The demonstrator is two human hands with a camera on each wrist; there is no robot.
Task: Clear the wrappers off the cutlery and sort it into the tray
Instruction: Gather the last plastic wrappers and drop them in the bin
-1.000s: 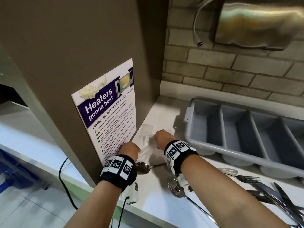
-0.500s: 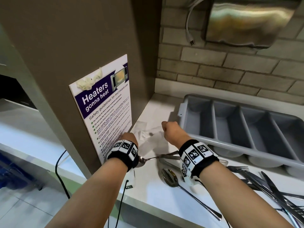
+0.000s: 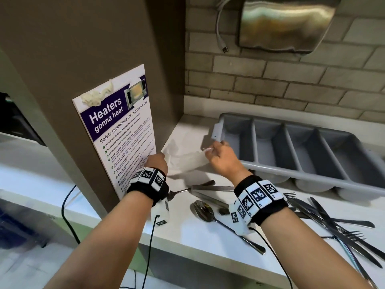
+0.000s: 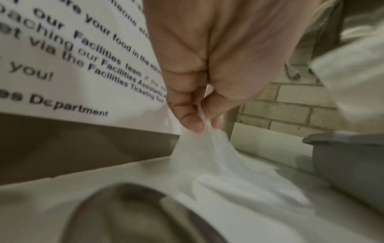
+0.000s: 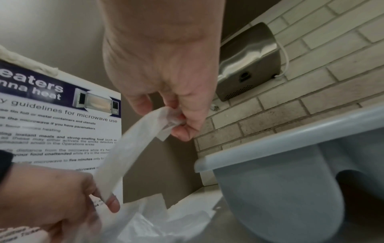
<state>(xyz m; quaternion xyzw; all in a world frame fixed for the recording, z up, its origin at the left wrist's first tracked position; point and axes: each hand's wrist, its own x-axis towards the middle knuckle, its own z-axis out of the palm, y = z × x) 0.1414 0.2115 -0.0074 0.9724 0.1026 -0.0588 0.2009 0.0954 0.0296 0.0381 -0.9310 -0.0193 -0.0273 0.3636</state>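
A white paper wrapper [image 3: 188, 161] is stretched between my two hands above the counter's back left corner. My left hand [image 3: 160, 162] pinches its left end [image 4: 200, 126] beside the poster. My right hand [image 3: 211, 151] pinches the other end [image 5: 174, 120], just in front of the grey cutlery tray [image 3: 258, 163], whose compartments hold nothing. Below the wrapper a bare spoon [image 3: 181, 191] lies on the counter by my left wrist. More crumpled wrappers [image 5: 166, 218] lie in the corner. A second spoon [image 3: 205, 209] and a pile of forks and knives [image 3: 325, 217] lie at front right.
A brown panel with a microwave poster [image 3: 120, 130] walls the left side. The brick wall behind carries a steel dispenser [image 3: 281, 24] with a hanging cable [image 3: 220, 38]. The counter's front edge [image 3: 187, 249] runs below my wrists, with black cords hanging over it.
My right hand has lifted and moved right toward the tray, pulling the wrapper taut between both hands. The spoon's handle now lies uncovered on the counter.
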